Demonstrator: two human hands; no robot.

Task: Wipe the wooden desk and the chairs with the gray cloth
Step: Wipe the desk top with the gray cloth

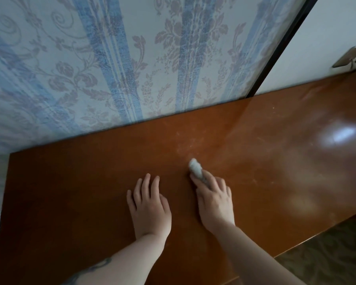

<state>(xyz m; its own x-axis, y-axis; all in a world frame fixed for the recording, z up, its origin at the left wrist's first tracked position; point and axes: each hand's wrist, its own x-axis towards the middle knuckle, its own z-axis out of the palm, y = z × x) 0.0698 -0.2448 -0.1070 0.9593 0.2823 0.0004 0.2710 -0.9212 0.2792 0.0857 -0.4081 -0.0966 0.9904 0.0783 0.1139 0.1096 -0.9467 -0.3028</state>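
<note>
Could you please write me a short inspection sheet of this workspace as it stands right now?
Surface: wooden desk, glossy brown, with pale dusty smears toward the back right and a bright glare patch on the right.
Job's things: gray cloth, bunched, on the desk under the right fingers; no chairs in view.
Clutter: nothing seen.
Hands: left hand rests flat on the desk, fingers straight; right hand presses the cloth to the desk.
Cables: nothing seen.
Surroundings: floral blue-striped wallpaper behind the desk, a dark vertical frame beside a white wall, patterned flooring at lower right.
</note>
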